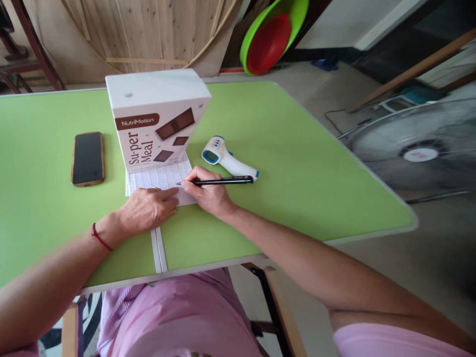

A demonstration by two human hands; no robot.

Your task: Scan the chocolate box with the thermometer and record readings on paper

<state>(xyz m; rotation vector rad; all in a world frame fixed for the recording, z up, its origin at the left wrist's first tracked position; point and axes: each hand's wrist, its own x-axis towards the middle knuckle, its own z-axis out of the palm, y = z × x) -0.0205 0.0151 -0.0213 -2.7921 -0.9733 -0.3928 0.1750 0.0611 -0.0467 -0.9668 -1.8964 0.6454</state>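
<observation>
In my right hand (208, 192) is a black pen (226, 181), its tip close to the sheet of paper (159, 179). Small handwritten rows cover much of that sheet. My left hand (152, 209) lies flat on the paper's lower part, fingers stretched toward the pen tip. A white box (156, 91) printed with "NutriMotion Su-per Meal" stands upright on the paper's far edge and hides part of it. Just beyond my right hand, a white and blue infrared thermometer (226, 157) lies on its side.
A phone (88, 158) with a dark screen lies left of the box on the green folding table (297, 163). Right of the table stands a large fan (420, 151). Green and red basins (269, 43) lean at the back, beside a round wooden tabletop (148, 29).
</observation>
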